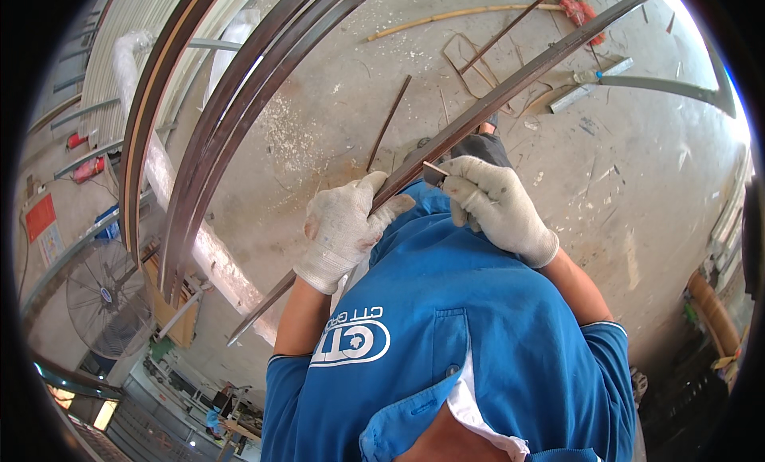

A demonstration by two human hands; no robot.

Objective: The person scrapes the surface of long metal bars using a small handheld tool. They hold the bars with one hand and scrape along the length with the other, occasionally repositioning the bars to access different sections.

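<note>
A long, narrow dark-brown profile bar [550, 60] slants across in front of my body, from low on the left to the far right. My left hand [343, 227], in a whitish knitted glove, is closed around the bar near my waist, the thumb lying along its near side. Close beside the bar, my gloved right hand [502, 207] pinches a small dark flat piece with a pale edge [434, 174] between thumb and fingers. The piece is at the bar's side; whether it touches cannot be made out.
Several long brown profiles [231, 111] rise at the left, beside a plastic-wrapped bundle [215, 259] and a standing fan [107, 299]. On the concrete floor lie a short dark rod [389, 123], a yellowish pole [446, 17], red netting [578, 12] and a grey metal strip [586, 88].
</note>
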